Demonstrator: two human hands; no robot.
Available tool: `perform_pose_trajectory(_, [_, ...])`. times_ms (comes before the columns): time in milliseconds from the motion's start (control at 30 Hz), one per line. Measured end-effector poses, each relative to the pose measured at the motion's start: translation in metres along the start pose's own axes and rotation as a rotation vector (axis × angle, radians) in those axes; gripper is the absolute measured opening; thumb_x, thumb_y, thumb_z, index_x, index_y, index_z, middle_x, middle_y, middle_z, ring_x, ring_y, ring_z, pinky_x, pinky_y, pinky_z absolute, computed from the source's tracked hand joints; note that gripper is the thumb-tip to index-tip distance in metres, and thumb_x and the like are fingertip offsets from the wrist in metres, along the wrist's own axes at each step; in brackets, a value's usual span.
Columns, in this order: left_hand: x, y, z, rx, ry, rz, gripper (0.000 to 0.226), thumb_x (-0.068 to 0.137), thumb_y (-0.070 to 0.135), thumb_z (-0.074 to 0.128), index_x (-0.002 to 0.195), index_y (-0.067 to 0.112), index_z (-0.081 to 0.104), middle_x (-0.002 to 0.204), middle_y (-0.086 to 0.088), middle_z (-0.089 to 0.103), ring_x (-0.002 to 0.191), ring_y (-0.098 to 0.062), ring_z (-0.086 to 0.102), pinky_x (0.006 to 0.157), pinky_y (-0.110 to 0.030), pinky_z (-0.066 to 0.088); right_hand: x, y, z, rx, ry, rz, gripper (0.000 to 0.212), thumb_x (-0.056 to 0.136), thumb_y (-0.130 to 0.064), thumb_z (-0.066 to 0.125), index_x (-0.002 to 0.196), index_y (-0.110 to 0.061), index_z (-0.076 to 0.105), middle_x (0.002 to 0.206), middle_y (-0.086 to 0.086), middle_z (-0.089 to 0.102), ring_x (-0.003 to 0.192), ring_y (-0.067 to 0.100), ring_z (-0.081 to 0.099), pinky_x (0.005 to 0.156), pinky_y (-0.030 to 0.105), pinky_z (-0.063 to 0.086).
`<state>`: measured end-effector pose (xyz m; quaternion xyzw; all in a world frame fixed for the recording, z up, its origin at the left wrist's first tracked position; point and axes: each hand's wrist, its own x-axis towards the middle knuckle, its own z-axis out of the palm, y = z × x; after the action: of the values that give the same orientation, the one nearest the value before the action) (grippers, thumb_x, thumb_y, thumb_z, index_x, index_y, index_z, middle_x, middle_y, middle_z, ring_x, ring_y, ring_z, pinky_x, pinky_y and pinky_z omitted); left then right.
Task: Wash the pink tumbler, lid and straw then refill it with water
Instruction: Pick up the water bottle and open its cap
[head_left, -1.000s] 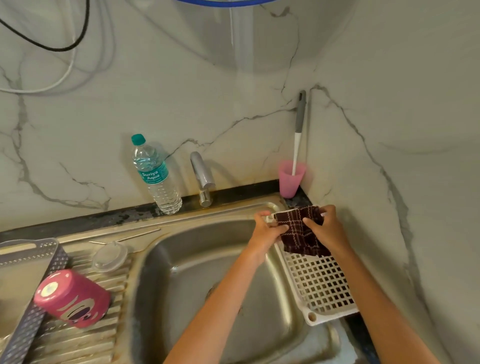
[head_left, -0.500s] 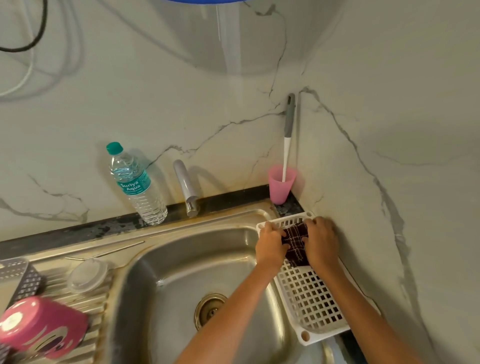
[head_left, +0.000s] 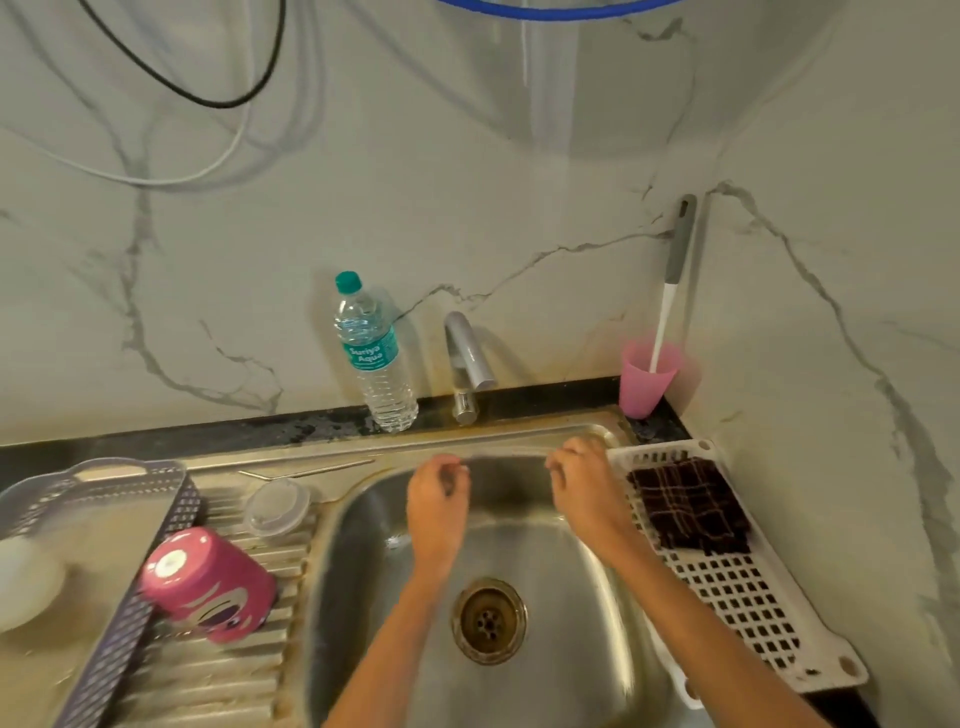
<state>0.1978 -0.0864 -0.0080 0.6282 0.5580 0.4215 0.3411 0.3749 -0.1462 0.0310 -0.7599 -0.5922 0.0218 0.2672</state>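
The pink tumbler (head_left: 208, 584) lies upside down and tilted on the ribbed draining board, left of the sink basin (head_left: 519, 519). Its clear lid (head_left: 277, 506) lies flat just behind it, and the thin metal straw (head_left: 306, 472) lies along the board's back edge. My left hand (head_left: 438, 501) and my right hand (head_left: 584, 483) hover over the back of the basin, fingers loosely curled, holding nothing. A dark checked cloth (head_left: 688, 504) lies folded on the white plastic rack (head_left: 753, 597) right of the basin, beside my right hand.
A water bottle (head_left: 374, 358) stands by the tap (head_left: 467, 358) at the wall. A pink cup (head_left: 647, 379) holding a brush sits in the back right corner. A purple basket (head_left: 124, 545) with a white dish is at the left. Cables hang on the wall.
Both hands let go of the checked cloth, which now lies on the white rack, and moved left over the basin. The camera panned back left and down.
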Motion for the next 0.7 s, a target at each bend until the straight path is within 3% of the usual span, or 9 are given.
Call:
perform_pose_trajectory(100, [0.034,-0.007,-0.039,-0.047,0.135,-0.136,0.028,0.090,0.019,0.069,0.113,0.017,0.053,0.110,0.000,0.057,0.104,-0.023,0.058,0.085,-0.029,0.044,0.014,-0.044,0.022,0.095,-0.106,-0.058,0.014,0.093,-0.016,0.056,0.099,-0.015,0.068,0.109,-0.002,0.053,0.102,0.011,0.049,0.084,0.020,0.043])
perform_pose_trajectory(167, [0.062,-0.011,-0.057,-0.032,0.185,-0.149,0.049,0.085,0.022,0.075,0.125,0.009,0.049,0.118,-0.005,0.053,0.112,-0.026,0.053,0.092,-0.031,0.043,0.026,-0.068,0.033,0.149,-0.135,-0.091,0.014,0.093,-0.013,0.055,0.099,-0.012,0.068,0.107,-0.002,0.052,0.103,0.012,0.050,0.084,0.019,0.043])
perform_pose_trajectory(300, [0.118,-0.012,-0.071,-0.073,0.112,-0.164,0.101,0.074,0.032,0.085,0.150,0.011,0.023,0.152,-0.010,0.034,0.139,-0.026,0.034,0.116,-0.042,0.032,0.051,-0.098,0.049,0.231,-0.143,-0.110,0.016,0.094,-0.011,0.054,0.102,-0.010,0.068,0.109,0.001,0.054,0.106,0.013,0.050,0.091,0.022,0.044])
perform_pose_trajectory(400, [0.155,-0.006,-0.071,-0.155,0.033,-0.133,0.118,0.069,0.033,0.088,0.155,0.022,0.007,0.160,-0.005,0.022,0.145,-0.022,0.026,0.119,-0.043,0.026,0.066,-0.110,0.055,0.257,-0.139,-0.107,0.014,0.094,-0.013,0.056,0.101,-0.011,0.067,0.108,0.001,0.054,0.105,0.012,0.051,0.090,0.020,0.043])
perform_pose_trajectory(533, [0.177,-0.005,-0.061,-0.288,-0.005,-0.082,0.112,0.069,0.028,0.088,0.152,0.024,0.012,0.152,-0.001,0.034,0.134,-0.016,0.039,0.109,-0.033,0.034,0.073,-0.116,0.057,0.292,-0.134,-0.099,0.013,0.094,-0.015,0.055,0.100,-0.013,0.067,0.107,-0.001,0.054,0.103,0.011,0.051,0.085,0.015,0.039])
perform_pose_trajectory(700, [0.181,-0.006,-0.052,-0.329,-0.008,-0.076,0.078,0.075,0.023,0.084,0.138,0.023,0.038,0.130,0.001,0.056,0.117,-0.017,0.056,0.098,-0.034,0.047,0.067,-0.121,0.046,0.321,-0.134,-0.111,0.014,0.095,-0.017,0.056,0.104,-0.015,0.066,0.109,-0.003,0.054,0.103,0.008,0.051,0.085,0.014,0.038])
